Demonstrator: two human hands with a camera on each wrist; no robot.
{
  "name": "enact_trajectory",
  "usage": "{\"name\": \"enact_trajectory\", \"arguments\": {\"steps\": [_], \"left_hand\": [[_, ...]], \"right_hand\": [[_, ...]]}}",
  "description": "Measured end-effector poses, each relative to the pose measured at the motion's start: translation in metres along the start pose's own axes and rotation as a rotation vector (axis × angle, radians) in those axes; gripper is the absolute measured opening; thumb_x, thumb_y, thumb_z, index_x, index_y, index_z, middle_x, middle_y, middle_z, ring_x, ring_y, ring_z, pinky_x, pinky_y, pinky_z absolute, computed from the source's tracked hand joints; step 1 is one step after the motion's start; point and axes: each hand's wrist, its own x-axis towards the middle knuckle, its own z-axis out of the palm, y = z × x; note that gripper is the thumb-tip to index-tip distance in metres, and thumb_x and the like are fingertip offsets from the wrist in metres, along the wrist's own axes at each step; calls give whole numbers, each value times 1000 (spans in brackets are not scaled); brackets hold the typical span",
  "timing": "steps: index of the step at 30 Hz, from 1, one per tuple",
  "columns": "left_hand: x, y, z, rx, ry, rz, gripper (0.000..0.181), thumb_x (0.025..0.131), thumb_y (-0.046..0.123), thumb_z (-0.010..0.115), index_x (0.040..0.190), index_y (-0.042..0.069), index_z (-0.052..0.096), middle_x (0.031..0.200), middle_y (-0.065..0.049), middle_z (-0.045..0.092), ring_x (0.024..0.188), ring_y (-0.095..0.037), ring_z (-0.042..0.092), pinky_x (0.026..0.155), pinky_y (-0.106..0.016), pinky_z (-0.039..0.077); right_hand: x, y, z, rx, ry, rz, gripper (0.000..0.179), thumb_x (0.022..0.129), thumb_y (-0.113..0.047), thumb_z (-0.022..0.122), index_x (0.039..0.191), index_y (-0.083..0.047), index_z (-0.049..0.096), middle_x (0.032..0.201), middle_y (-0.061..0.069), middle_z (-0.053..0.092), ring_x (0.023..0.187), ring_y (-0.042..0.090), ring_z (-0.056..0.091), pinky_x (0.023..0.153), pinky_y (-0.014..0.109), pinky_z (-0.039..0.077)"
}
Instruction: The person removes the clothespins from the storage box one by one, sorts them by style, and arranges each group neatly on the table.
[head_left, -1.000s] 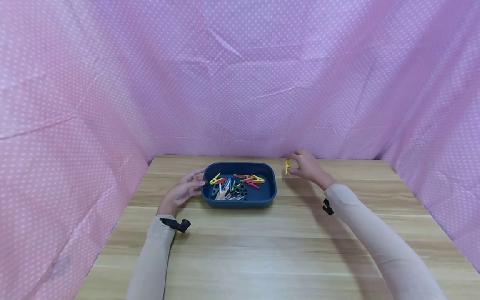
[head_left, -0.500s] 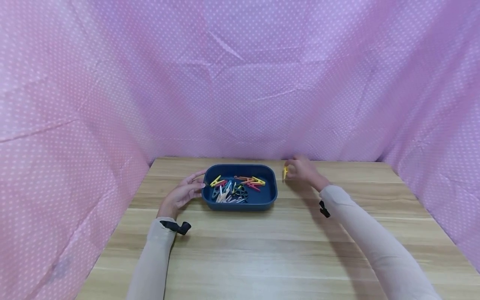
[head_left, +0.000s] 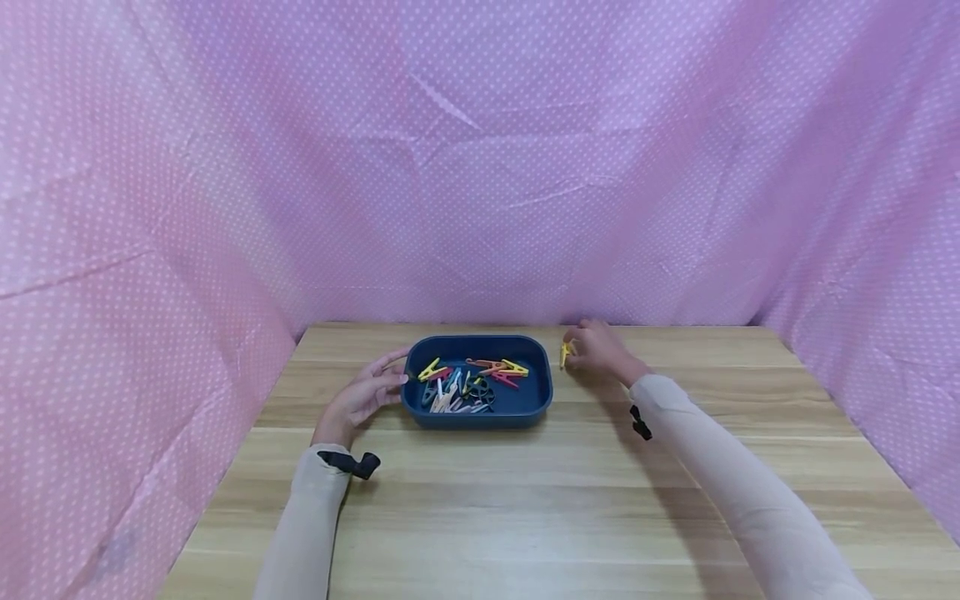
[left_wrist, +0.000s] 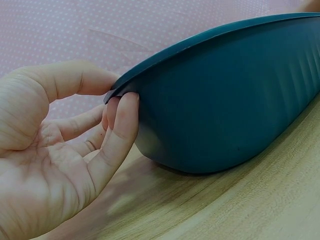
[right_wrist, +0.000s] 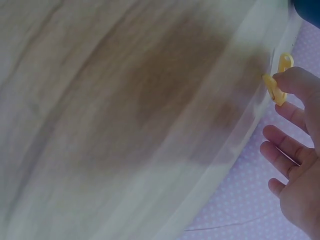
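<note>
Yellow clip [head_left: 564, 356]: sitting right of center in head view, being pinched by right hand [head_left: 597, 348], protruding leftward from the grip, just right of blue tub [head_left: 483, 422]; long axis running roughly up-down in frame. Gripping tub's left rim with left hand [head_left: 363, 398]. Showing bright yellow, oval loop at one end, upper right of right-wrist view.

One left hand [head_left: 363, 397], one right hand [head_left: 597, 347], one blue bin [head_left: 476, 421], one yellow clip [head_left: 564, 356] outside — many clips [head_left: 442, 402] inside (number unclear).
</note>
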Motion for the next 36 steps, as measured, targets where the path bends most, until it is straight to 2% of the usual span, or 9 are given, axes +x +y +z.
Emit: {"name": "enact_trajectory", "arguments": {"steps": [6,12,20,31,36], "left_hand": [[0,1,-1,31,13,-11,64,104,-2,49,161,7,23,123,-5,62,92,-9,69,81,-27,59],[4,7,2,-1,-5,-12,65,104,-6,46,162,5,19,124,-6,61,92,-10,69,79,-27,58],[0,19,11,-22,-21,-15,67,103,-7,48,162,3,17,122,-7,61,90,-10,68,79,-26,58],[4,3,1,1,-4,-1,64,103,-5,47,161,6,22,120,-5,62,90,-9,68,79,-26,58],[0,-1,1,-9,-13,1,63,103,-7,45,161,4,20,122,-6,62,90,-8,68,79,-25,58]], "right_hand": [[4,-1,1,-12,-1,-19,35,79,-21,82,108,-2,74,106,17,70,99,35,59,90,52,47],[6,1,-1,3,-1,4,35,80,-20,80,109,-2,74,111,19,69,105,39,58,96,56,45],[10,2,-1,-1,-1,4,36,85,-24,76,113,-1,73,112,19,69,107,40,60,99,59,45],[9,-4,-6,92,26,-16,34,87,-16,76,115,1,72,116,25,68,109,42,60,99,58,45],[5,-11,-9,107,11,-2,36,89,-21,75,120,-2,71,123,23,67,114,40,60,101,57,47]]}}
